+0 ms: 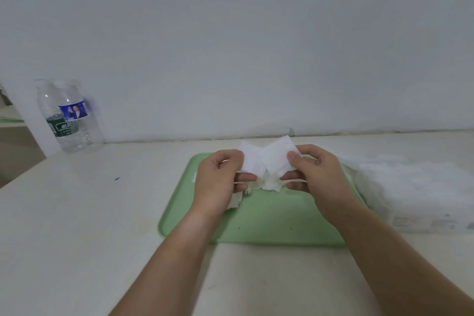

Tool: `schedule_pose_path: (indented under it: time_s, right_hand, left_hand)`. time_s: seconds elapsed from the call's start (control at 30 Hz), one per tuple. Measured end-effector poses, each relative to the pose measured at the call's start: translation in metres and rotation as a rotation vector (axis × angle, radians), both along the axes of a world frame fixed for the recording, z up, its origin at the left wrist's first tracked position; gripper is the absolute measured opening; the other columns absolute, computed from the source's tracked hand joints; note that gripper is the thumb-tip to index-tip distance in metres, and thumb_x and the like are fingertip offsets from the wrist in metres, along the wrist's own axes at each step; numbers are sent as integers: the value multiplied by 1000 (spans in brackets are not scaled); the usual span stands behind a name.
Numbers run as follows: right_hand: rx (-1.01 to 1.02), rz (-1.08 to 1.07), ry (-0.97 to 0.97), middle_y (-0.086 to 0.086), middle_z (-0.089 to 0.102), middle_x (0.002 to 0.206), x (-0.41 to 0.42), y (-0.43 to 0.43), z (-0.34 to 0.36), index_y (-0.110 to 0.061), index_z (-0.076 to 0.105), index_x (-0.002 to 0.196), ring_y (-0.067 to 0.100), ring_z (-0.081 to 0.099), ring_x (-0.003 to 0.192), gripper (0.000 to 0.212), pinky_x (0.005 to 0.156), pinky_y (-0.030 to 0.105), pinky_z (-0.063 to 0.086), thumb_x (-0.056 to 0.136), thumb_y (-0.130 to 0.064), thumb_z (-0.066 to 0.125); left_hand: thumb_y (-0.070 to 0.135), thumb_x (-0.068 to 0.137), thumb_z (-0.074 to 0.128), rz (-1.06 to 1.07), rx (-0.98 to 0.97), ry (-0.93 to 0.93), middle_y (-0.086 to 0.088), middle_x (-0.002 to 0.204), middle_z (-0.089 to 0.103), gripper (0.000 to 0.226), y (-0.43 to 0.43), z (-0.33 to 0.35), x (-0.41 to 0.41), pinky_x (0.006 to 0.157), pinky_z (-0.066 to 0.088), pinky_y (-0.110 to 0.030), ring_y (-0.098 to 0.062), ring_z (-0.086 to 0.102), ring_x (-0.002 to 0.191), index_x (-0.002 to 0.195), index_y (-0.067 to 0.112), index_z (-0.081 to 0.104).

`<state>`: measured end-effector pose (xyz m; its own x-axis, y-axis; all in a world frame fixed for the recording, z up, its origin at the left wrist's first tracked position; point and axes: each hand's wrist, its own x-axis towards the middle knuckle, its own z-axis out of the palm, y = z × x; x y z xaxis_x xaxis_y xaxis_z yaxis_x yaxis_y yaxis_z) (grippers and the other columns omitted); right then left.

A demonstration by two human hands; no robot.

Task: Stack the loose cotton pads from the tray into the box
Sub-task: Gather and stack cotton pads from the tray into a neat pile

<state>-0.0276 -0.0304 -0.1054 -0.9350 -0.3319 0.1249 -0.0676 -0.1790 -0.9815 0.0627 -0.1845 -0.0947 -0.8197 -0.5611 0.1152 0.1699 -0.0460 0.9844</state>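
A green tray (269, 223) lies in the middle of the table. Above its far half, my left hand (220, 179) pinches a white cotton pad (250, 159) and my right hand (318, 174) pinches another white cotton pad (278, 156). The two pads meet in the middle and fan upward. More loose pads (269, 183) lie on the tray below my fingers, and one (234, 202) shows under my left wrist. A clear box or pack of white pads (415, 195) sits just right of the tray.
Two clear plastic water bottles (69, 115) stand at the back left by the wall. The white table (77, 213) stretches left of the tray and in front of it. Its left edge drops off near the bottles.
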Motion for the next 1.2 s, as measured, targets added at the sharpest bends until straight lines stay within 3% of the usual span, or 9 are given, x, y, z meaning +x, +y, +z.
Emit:
schedule_pose_path:
  time_s: [0.13, 0.23, 0.4, 0.5, 0.7, 0.8, 0.9, 1.2]
  right_hand:
    - [15, 23, 1, 12, 74, 78, 2, -2, -1, -5, 66, 106, 19, 68, 61, 12, 55, 29, 57, 96, -12, 63]
    - [4, -32, -8, 11, 75, 81, 4, -4, -1, -7, 66, 103, 18, 69, 61, 9, 55, 30, 57, 96, -11, 62]
    - [-33, -178, -66, 4, 73, 83, -5, 2, -5, -7, 63, 107, 13, 68, 59, 11, 60, 32, 57, 96, -11, 61]
    - [-4, -100, -58, 8, 73, 85, -3, 2, -6, -6, 64, 108, 15, 68, 62, 13, 62, 32, 59, 95, -8, 64]
    - [-8, 72, -28, 3, 73, 76, 6, -8, -7, -8, 63, 100, 15, 69, 64, 10, 61, 29, 59, 92, -3, 67]
    - [-18, 101, -35, 7, 75, 83, 6, -8, -8, -4, 64, 106, 16, 71, 69, 15, 61, 28, 59, 91, -3, 67]
    - [-27, 147, -45, 13, 76, 92, 7, -9, -9, -4, 66, 108, 22, 73, 77, 16, 63, 28, 57, 92, -4, 66]
    - [-170, 282, -121, 14, 75, 91, 8, -11, -9, 0, 65, 107, 21, 72, 76, 15, 66, 26, 58, 94, 3, 60]
  left_hand:
    - [15, 96, 68, -90, -20, -18, -2, 84, 79, 19, 2, -5, -2, 54, 54, -19, -11, 74, 68, 113, 9, 69]
    - [13, 94, 70, -73, -42, -22, -5, 90, 79, 18, 1, -8, -4, 55, 54, -19, -12, 74, 68, 112, 8, 71]
    - [16, 93, 70, -42, 110, 4, -2, 91, 78, 15, -12, -7, -3, 59, 54, -21, -12, 72, 70, 107, 13, 71]
    - [18, 92, 71, -121, 181, -7, -1, 92, 77, 14, -12, -8, -5, 64, 52, -23, -14, 71, 76, 106, 14, 73]
    - [9, 89, 74, -178, 127, 17, 0, 79, 73, 16, -7, -10, -8, 55, 43, -22, -13, 58, 62, 104, 8, 72]
    - [7, 85, 77, -175, 121, 20, 0, 81, 74, 25, -8, -12, -9, 55, 47, -21, -15, 56, 65, 109, 5, 70]
    - [7, 86, 77, -200, 121, 1, -1, 79, 72, 15, -7, -14, -10, 53, 47, -19, -13, 53, 58, 99, 10, 70]
    - [10, 88, 76, -154, 112, -15, 1, 78, 73, 13, -3, -16, -9, 50, 46, -17, -6, 62, 56, 100, 10, 72]
